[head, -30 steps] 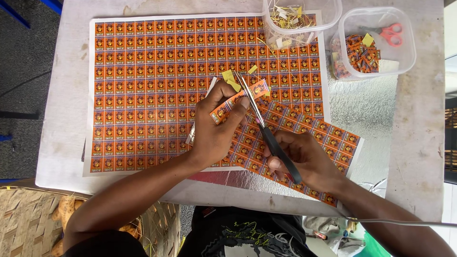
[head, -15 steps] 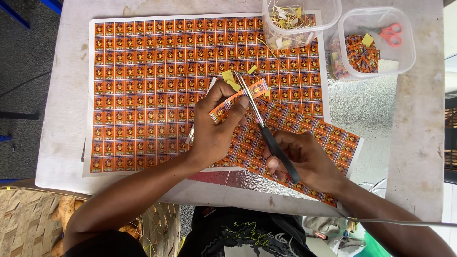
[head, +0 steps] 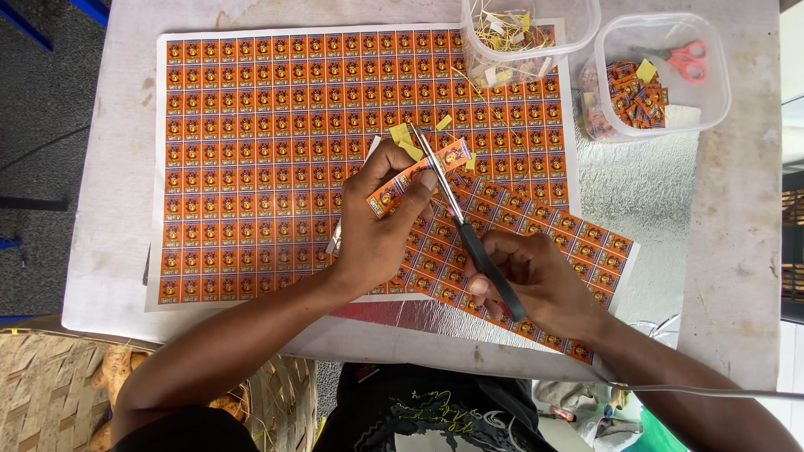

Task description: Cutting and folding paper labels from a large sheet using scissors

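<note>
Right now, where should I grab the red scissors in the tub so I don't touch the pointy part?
Take the red scissors by their two red loops, reaching down from above into the open clear tub. The loops lie on top, towards the tub's right side. The blades point left, towards the pile of orange cut pieces, so come from the right.

- The left hand (head: pixel 377 230) lies palm down, with its fingers curled and thumb and forefinger pinched together at their tips.
- The left forearm runs bare from the lower left, up to the wrist.
- The right hand (head: pixel 536 276) is closed in a grip, knuckles up, fingers folded under.
- The right forearm comes in from the lower right corner.
</note>
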